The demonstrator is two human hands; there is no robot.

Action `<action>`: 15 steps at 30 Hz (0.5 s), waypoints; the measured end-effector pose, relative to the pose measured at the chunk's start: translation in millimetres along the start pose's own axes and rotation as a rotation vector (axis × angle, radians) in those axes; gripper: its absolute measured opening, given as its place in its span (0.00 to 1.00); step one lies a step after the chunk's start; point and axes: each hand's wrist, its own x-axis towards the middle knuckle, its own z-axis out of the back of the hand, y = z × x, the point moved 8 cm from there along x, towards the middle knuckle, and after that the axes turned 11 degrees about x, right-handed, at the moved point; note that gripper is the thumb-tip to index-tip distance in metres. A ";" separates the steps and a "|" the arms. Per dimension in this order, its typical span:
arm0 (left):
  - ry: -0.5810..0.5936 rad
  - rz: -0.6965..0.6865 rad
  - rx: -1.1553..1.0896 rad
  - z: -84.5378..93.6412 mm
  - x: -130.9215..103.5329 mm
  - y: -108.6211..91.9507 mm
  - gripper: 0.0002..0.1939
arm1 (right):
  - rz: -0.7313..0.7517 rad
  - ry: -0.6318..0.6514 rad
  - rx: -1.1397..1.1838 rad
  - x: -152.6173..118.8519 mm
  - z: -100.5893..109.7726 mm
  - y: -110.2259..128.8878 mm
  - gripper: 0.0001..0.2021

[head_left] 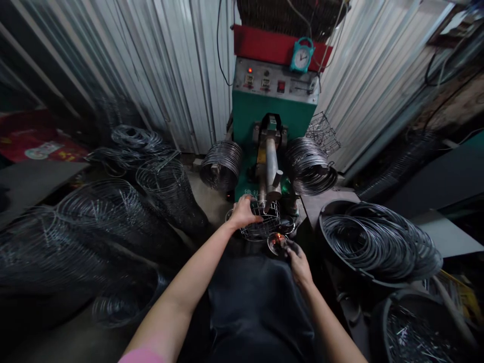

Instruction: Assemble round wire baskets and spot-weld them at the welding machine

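Observation:
My left hand (244, 213) is at the left side of a round wire basket (260, 231), its fingers curled over the rim. The basket sits under the electrode head (273, 192) of a green spot welding machine (245, 121). My right hand (298, 261), with dark fingertips that may be covered, pinches a small round metal piece (278, 244) just in front of the basket. Orange glints show on that piece; its exact kind is unclear. Part of the basket is hidden behind my left hand and the electrode.
Coils of wire rings hang left (221, 164) and right (308, 166) of the machine. Stacked wire mesh cylinders (102, 217) stand at left. On the right are a tub of wire rings (378, 242) and a bucket of short metal pieces (416, 327). A teal clock (301, 54) tops the panel.

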 end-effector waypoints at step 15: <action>0.121 -0.021 -0.051 -7.8 13.5 3.0 0.34 | -0.348 -0.332 0.566 -25.9 60.4 -67.3 0.16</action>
